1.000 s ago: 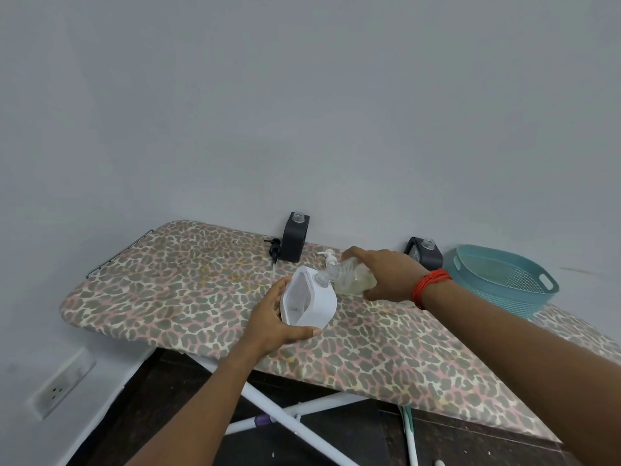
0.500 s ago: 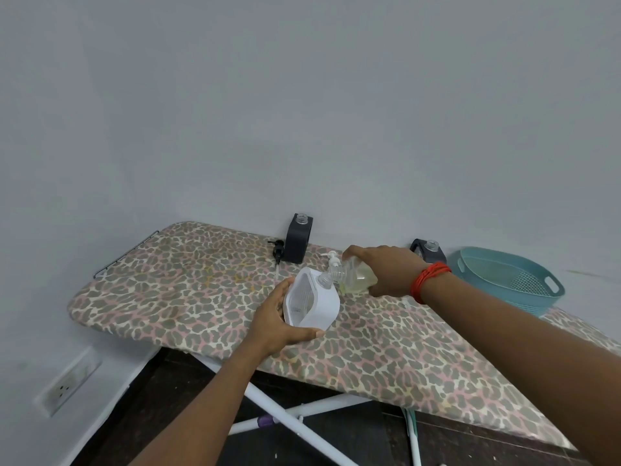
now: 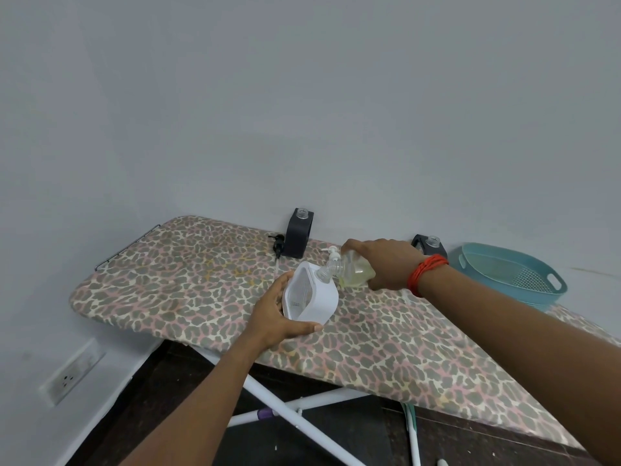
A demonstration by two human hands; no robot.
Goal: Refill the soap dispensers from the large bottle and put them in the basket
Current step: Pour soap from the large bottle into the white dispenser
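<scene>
The white soap dispenser (image 3: 311, 295) is stood near the middle of the ironing board (image 3: 188, 280), leaning a little, and is held round its lower side by the left hand (image 3: 272, 317), fingers and thumb curled about the body. This hold appears meant to steady the dispenser and keep its narrow neck offered up. From 2 o'clock the large bottle (image 3: 353, 272), clear with pale yellow liquid, is tipped nearly flat in the grip of the right hand (image 3: 386, 264), so that its mouth is met with the dispenser's neck. Pouring is judged to be under way; whether liquid is actually flowing cannot be told.

A white pump (image 3: 331, 252) is laid just behind, at 12 o'clock, presumably taken off to open the neck. A black dispenser (image 3: 297, 237) is stood against the wall at 11 o'clock, uncapped, with a black pump (image 3: 278, 245) beside it. A second black dispenser (image 3: 431, 245) is seen at 2 o'clock, past the right wrist. The blue basket (image 3: 497, 280) is placed at 3 o'clock, well apart, and nothing can be seen in it.
</scene>
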